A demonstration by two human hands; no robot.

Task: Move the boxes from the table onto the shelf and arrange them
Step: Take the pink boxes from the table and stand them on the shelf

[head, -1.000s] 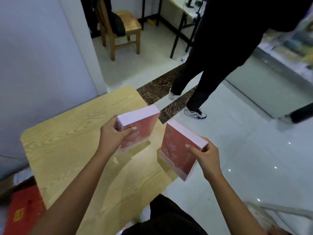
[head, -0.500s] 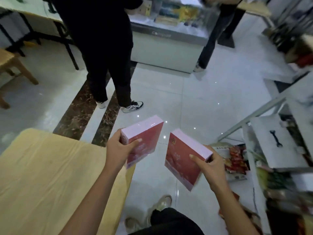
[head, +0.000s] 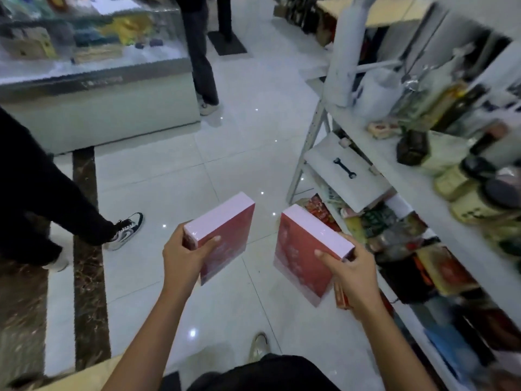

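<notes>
The left hand [head: 186, 258] gripped 1 red box [head: 228, 230] at its near end, thumb curled across the red face and fingers wrapped behind the pale pink top edge. The right hand [head: 352, 275] gripped a 2nd red box [head: 301, 249] the same way, thumb laid on the pale top edge near its near corner and fingers curled round the far side. Both boxes stood on edge in the air above the white tiled floor [head: 225, 142], side by side and apart, with a clear gap between them. The right box hung just beside the near end of the shelf [head: 408, 176], not touching it.

The shelf ran along the right of the scene, from near to far. Its middle board carried jars with dark lids [head: 479, 204] and a small dark container [head: 413, 146]. A lower white board held a black wrench [head: 344, 168], and coloured packets [head: 394, 230] filled the level beneath; they were too blurred to identify.

A corner of the wooden table [head: 84, 376] showed at the near left edge, behind the arms. A glass display counter [head: 112, 108] stood far left. A person's black-trousered leg and sneaker [head: 127, 230] stepped across the floor on the left, and another person's legs [head: 203, 66] stood by the counter's far end.
</notes>
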